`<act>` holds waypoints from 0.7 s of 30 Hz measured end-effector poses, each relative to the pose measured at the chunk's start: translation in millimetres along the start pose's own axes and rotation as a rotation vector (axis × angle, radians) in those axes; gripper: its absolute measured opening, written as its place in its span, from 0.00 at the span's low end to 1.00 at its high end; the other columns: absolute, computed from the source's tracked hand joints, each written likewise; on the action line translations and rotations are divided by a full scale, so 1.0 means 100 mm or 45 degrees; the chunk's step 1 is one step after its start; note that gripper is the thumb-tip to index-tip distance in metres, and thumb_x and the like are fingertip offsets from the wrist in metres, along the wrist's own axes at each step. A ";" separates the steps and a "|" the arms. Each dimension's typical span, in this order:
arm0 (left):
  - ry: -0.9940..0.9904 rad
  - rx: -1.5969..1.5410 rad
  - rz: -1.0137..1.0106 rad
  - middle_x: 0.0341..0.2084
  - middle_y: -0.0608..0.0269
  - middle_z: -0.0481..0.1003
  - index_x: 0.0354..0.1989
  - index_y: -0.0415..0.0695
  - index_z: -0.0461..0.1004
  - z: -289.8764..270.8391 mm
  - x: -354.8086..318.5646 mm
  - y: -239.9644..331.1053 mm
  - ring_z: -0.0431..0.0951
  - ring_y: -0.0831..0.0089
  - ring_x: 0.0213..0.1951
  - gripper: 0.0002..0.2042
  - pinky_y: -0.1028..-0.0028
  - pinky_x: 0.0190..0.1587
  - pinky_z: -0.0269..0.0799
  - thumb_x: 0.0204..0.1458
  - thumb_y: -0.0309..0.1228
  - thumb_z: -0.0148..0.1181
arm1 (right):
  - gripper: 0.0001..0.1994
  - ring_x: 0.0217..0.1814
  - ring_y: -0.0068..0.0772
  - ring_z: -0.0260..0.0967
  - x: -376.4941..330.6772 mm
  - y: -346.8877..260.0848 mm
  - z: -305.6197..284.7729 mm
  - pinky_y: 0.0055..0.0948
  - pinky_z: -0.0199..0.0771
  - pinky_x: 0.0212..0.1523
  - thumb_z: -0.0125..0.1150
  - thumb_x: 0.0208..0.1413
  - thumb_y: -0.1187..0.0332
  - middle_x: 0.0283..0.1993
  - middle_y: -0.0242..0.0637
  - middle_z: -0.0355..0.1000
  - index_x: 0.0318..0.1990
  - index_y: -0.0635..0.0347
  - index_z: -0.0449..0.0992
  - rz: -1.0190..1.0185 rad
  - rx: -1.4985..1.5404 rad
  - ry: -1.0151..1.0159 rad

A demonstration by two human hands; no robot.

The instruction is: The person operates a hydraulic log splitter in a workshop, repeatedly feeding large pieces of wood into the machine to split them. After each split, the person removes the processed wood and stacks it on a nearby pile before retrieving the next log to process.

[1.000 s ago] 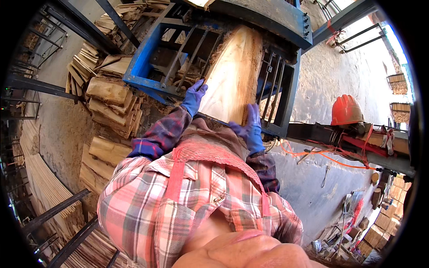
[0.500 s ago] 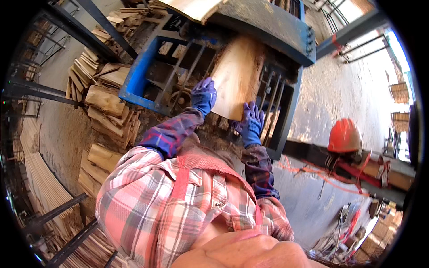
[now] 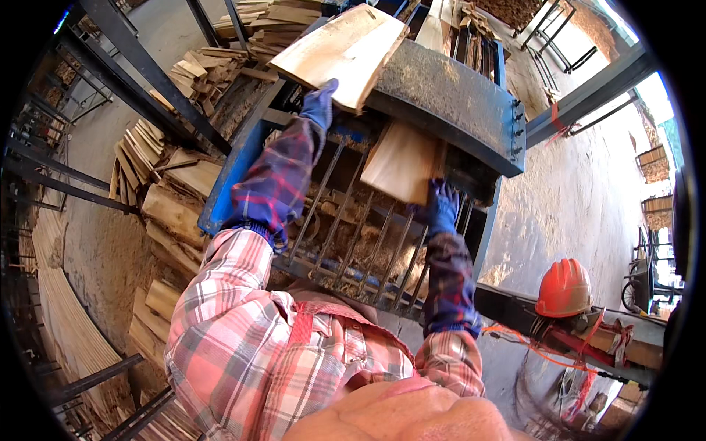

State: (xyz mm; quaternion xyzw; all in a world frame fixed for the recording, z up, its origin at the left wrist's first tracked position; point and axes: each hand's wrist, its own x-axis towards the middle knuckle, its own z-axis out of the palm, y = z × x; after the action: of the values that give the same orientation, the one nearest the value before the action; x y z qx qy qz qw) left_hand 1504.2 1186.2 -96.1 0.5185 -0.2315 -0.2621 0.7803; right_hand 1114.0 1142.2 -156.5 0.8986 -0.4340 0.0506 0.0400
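A blue machine (image 3: pixel 452 99) with a dusty metal hood stands before me. One pale wooden board (image 3: pixel 346 51) with bark edges lies on top, at the hood's left. My left hand (image 3: pixel 320 106), in a blue-purple glove, is at this board's near edge; a digit lies over its face and the rest seem to be underneath. A second wooden board (image 3: pixel 403 163) runs in under the hood, only its near part showing. My gloved right hand (image 3: pixel 443 207) rests against its near right corner, fingers stretched forward. Metal bars (image 3: pixel 355 246) span the machine's frame below.
Stacked rough boards (image 3: pixel 173 209) and scrap wood (image 3: pixel 202 73) lie left of the machine, among dark steel posts (image 3: pixel 158 70). An orange hard hat (image 3: pixel 564 288) sits on a beam at right, with orange cord (image 3: pixel 529 349) nearby. More wood lies beyond the hood.
The lower board has slid farther under the hood, and my right hand has followed its near end. My left hand has left that board and moved up to the one on top.
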 end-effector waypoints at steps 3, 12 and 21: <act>-0.021 -0.070 -0.202 0.44 0.60 0.77 0.47 0.35 0.76 0.27 -0.65 -0.10 0.75 0.71 0.44 0.19 0.72 0.52 0.69 0.54 0.39 0.62 | 0.42 0.68 0.43 0.59 0.42 -0.16 -0.41 0.40 0.54 0.67 0.66 0.41 0.40 0.65 0.49 0.62 0.61 0.58 0.67 0.202 0.593 -0.208; -0.326 -0.727 -0.958 0.43 0.58 0.78 0.53 0.42 0.71 -0.22 -2.72 0.20 0.80 0.68 0.43 0.25 0.70 0.44 0.77 0.59 0.51 0.52 | 0.21 0.43 0.31 0.73 -1.32 -0.30 -0.44 0.32 0.73 0.48 0.64 0.55 0.63 0.44 0.37 0.74 0.52 0.66 0.71 0.693 2.576 0.230; -0.258 0.472 -0.141 0.36 0.60 0.78 0.48 0.36 0.74 -0.47 -3.73 -0.30 0.73 0.76 0.37 0.20 0.73 0.43 0.70 0.56 0.40 0.61 | 0.19 0.48 0.25 0.67 -2.77 -0.40 0.01 0.26 0.62 0.55 0.64 0.53 0.62 0.44 0.31 0.72 0.48 0.64 0.73 0.771 2.453 0.237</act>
State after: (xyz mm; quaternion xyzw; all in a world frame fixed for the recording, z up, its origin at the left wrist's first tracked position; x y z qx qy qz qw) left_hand 1247.7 1450.9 -173.8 0.6361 -0.3242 -0.3083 0.6287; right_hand 974.4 1382.2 -193.2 0.3930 -0.4132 0.4568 -0.6827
